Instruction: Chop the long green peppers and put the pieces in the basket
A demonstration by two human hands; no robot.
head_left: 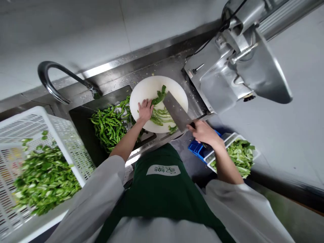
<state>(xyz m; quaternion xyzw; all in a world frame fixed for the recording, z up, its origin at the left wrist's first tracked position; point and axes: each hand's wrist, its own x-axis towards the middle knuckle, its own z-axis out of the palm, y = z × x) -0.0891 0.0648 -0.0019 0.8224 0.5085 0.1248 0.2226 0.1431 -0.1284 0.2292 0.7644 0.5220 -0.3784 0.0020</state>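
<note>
**Two hands, one cleaver, one board, way too many green peppers to count**

So one stainless steel counter is running along the wall, and one bulky metal food machine is taking up its right end. Over on the left, one white perforated basket is holding a heap of chopped greens, more bits than I'm able to count. One green apron is showing at the bottom. One sink is sitting left of center, holding loads of whole long green peppers, with one curved faucet arching behind it. Down on the right, one white crate is holding leafy greens, just beside some blue plastic.

One round white cutting board is lying at the sink's right side, carrying several green pepper pieces; they're overlapping, so no exact number. One cleaver is angling over the board's right half; can't tell if its edge is touching anything. The right hand is wrapping its fingers around the handle. The left hand is resting on the board, fingers a bit spread, right beside the pieces; can't tell what's under the palm.
</note>
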